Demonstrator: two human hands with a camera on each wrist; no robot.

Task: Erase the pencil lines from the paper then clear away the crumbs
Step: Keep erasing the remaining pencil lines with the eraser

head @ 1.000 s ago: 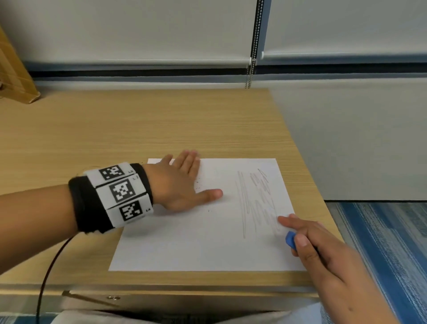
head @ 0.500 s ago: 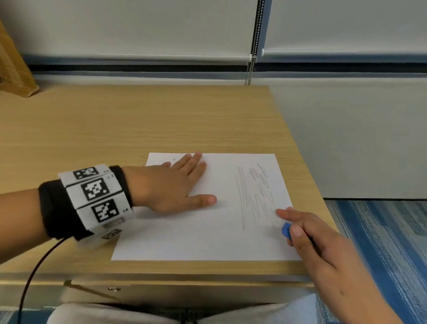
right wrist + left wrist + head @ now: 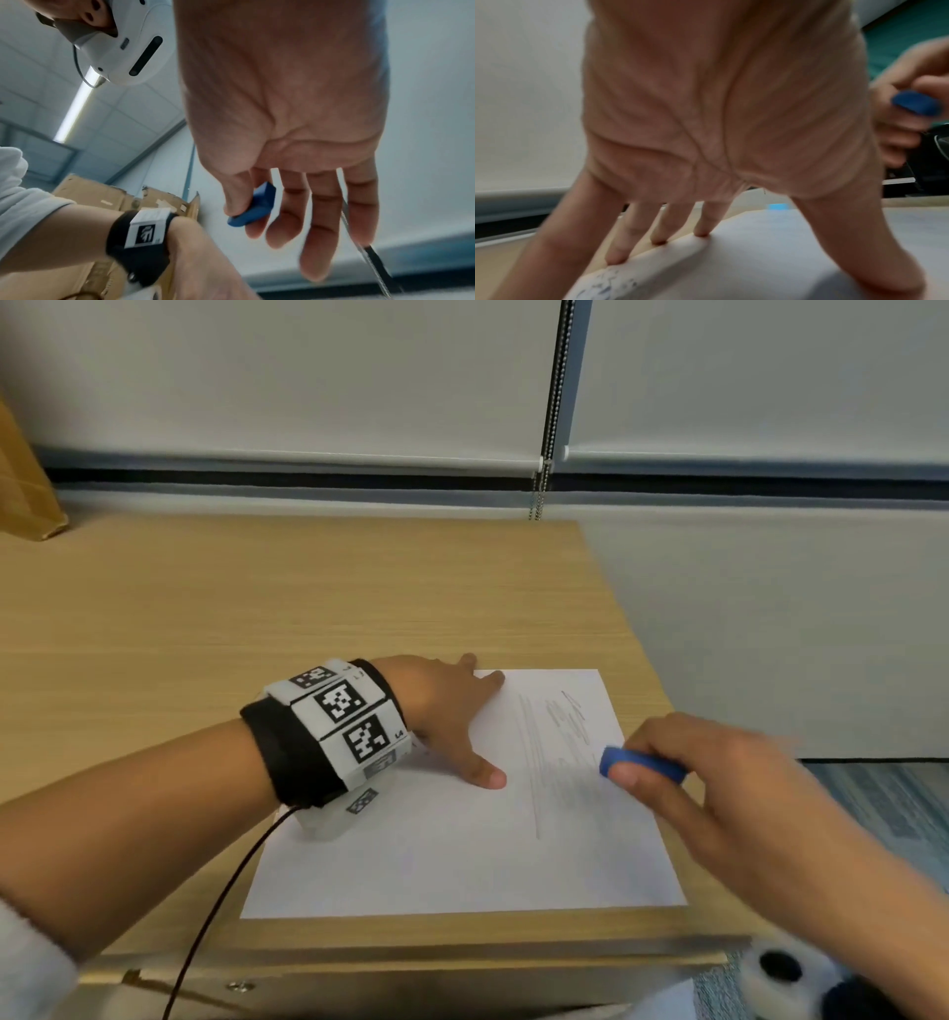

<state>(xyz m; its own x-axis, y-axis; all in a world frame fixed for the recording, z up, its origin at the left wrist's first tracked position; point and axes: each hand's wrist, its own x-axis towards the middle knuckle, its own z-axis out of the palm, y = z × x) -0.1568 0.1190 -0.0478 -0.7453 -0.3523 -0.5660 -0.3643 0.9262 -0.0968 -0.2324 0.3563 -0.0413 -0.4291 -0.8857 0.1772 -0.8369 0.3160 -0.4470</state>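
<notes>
A white sheet of paper (image 3: 452, 855) lies at the near right corner of the wooden desk (image 3: 257, 608), with grey pencil scribbles (image 3: 554, 742) on its right half. My left hand (image 3: 452, 711) lies flat on the sheet's upper left part, fingers spread straight; the left wrist view shows its fingertips (image 3: 700, 233) at the paper's edge (image 3: 757, 253). My right hand (image 3: 719, 778) hovers over the scribbles and pinches a blue eraser (image 3: 642, 762) between thumb and forefinger. The right wrist view shows the eraser (image 3: 254, 205) in that pinch, and it appears again, blurred, in the left wrist view (image 3: 916, 103).
The desk's right edge (image 3: 631, 629) runs close beside the paper, with blue striped carpet (image 3: 883, 793) below it. A brown cardboard box (image 3: 25, 490) stands at the desk's far left. A window blind and its bead chain (image 3: 552, 408) hang behind.
My right hand has lifted the eraser from the paper's right edge and moved it inward over the scribbles. The left hand has slid toward the sheet's upper left corner.
</notes>
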